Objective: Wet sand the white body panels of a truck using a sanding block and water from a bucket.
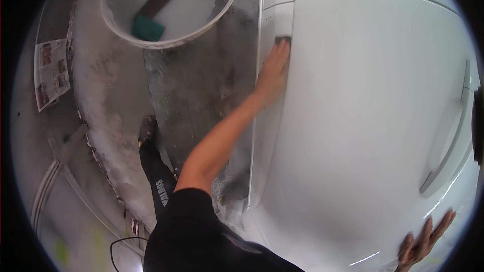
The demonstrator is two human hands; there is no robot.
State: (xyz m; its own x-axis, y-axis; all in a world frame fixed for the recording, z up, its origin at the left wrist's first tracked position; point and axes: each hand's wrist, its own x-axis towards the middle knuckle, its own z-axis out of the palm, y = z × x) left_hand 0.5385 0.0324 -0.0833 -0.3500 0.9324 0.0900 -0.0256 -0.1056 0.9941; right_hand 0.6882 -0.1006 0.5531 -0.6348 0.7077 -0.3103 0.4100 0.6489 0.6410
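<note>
A white car door panel (348, 100) fills the right half of the view. My left hand (274, 70) reaches out along the panel's lower edge, fingers together and pressing down. Under its fingertips a small dark grey sanding pad (282, 40) shows; most of it is hidden by the hand. My right hand (426, 239) lies at the lower right with fingers spread, resting on the white bodywork. It holds nothing. The white door handle (446, 156) is just above it.
A white bucket (176, 45) of cloudy water stands at the top left, holding a brown block (155, 1) and a green sponge (147, 29). The floor (196, 90) looks wet and dusty. Newspaper (52, 73) lies far left. A black cable (118, 242) loops at the lower left.
</note>
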